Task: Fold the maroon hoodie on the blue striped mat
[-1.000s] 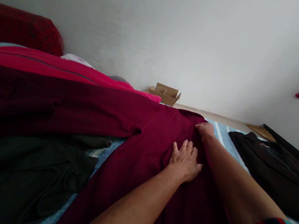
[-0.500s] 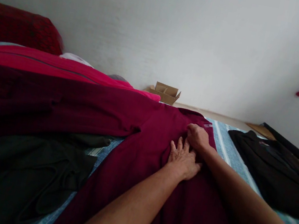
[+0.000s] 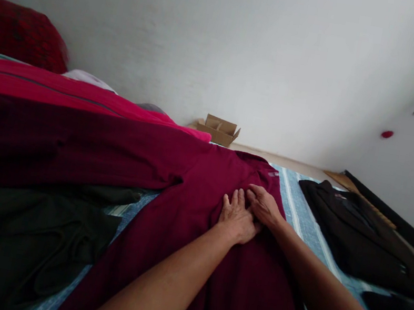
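Note a plain maroon garment of soft cloth (image 3: pixel 200 191) spread over a blue-and-white striped fabric sheet (image 3: pixel 295 197), reaching close to the sheet's far edge, with one long section running out to the left and the rest coming toward the near edge. Note also a flat black-brown garment (image 3: pixel 361 235) toward the sheet's right edge, with a bare strip of stripes between; on the left, a crumpled dark green garment (image 3: pixel 17 228) just nearer than the long section.

With left hand (image 3: pixel 238 222): palm down on the maroon cloth, fingers spread, nothing grasped. With right hand (image 3: pixel 263 205): fingers bent down to the cloth, touching or nearly touching the left; cannot tell whether pinching fabric.

For good working, judged from here: press lightly with the left palm to anchor the cloth. Work outward from that anchor with the right fingertips, in short strokes. Avoid dragging both hands together; likely to bunch the soft fabric. Check the creases beside the left fingers.
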Tool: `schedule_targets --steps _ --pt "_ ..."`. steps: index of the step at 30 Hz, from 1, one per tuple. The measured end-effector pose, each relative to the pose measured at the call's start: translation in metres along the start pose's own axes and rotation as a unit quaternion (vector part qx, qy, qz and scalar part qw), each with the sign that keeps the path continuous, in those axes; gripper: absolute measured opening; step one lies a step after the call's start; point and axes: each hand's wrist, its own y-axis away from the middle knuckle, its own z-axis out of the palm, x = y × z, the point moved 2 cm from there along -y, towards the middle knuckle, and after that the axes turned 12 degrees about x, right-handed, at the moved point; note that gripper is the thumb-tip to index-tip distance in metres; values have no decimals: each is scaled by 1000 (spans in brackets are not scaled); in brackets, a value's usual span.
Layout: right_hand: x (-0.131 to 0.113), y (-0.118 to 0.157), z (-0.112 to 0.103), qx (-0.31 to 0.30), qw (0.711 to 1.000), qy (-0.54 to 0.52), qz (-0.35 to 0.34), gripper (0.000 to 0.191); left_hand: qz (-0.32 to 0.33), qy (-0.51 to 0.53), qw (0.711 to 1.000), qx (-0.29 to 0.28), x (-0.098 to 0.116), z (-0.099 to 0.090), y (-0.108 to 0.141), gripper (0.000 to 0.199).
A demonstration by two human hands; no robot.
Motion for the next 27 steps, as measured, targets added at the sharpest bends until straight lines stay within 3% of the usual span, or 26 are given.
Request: schedule_targets --steps 6,9,12,15,19,23,27 --pt "-21 40 -23 -5 999 -32 -15 39 10 -24 1000 -10 -3 -4 0 68" --pt "-46 74 -38 -17 996 -73 -46 38 22 -18 999 -28 -5 -7 1 62" --pt "-63 113 -43 -5 993 -108 -38 49 14 -10 999 -34 -5 -10 0 62" --pt "-64 139 -38 -2 995 -97 1 66 5 -13 999 -31 -4 -13 -3 67" --pt "-63 148 -39 -29 996 -81 20 75 -2 -3 1000 -28 -5 -22 0 67" --pt "-80 166 -62 -52 997 -60 1 75 9 -8 1000 -3 -6 -36 22 67" --pt "-101 198 -83 -117 993 -23 -26 80 -14 -25 998 -48 -7 -40 58 70"
